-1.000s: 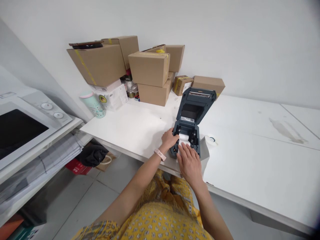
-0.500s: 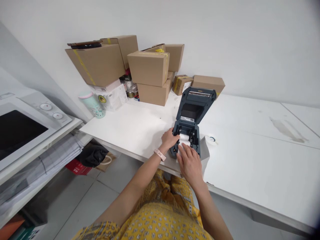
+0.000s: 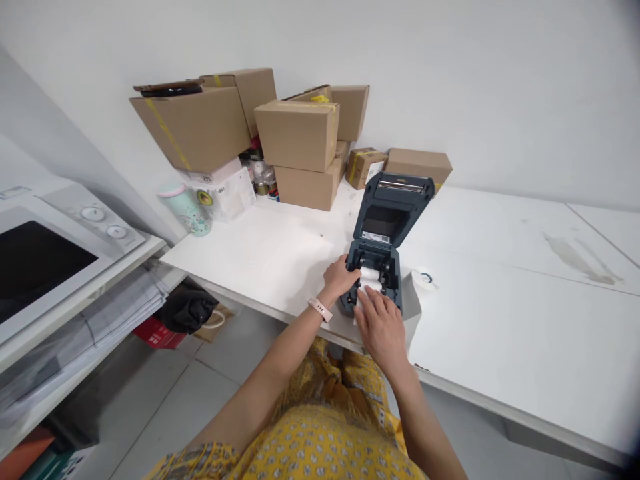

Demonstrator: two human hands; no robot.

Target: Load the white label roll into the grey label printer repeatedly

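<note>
A dark blue-grey label printer [image 3: 399,283] stands near the table's front edge with its lid [image 3: 393,210] raised. Inside lies a white paper roll [image 3: 371,273], its strip drawn toward the printer's front. My left hand [image 3: 340,276] grips the printer's left wall, thumb over the edge by the roll; its other fingers are mostly hidden. Stretched flat, the fingers of my right hand [image 3: 383,327] rest on the paper strip at the printer's front. That hand covers much of the strip.
On the white table [image 3: 500,300], a white tape-like roll [image 3: 423,280] sits right of the printer. Cardboard boxes [image 3: 297,137] are stacked along the wall, with a mint tumbler [image 3: 187,212] at the left. A microwave [image 3: 55,247] stands on a shelf further left.
</note>
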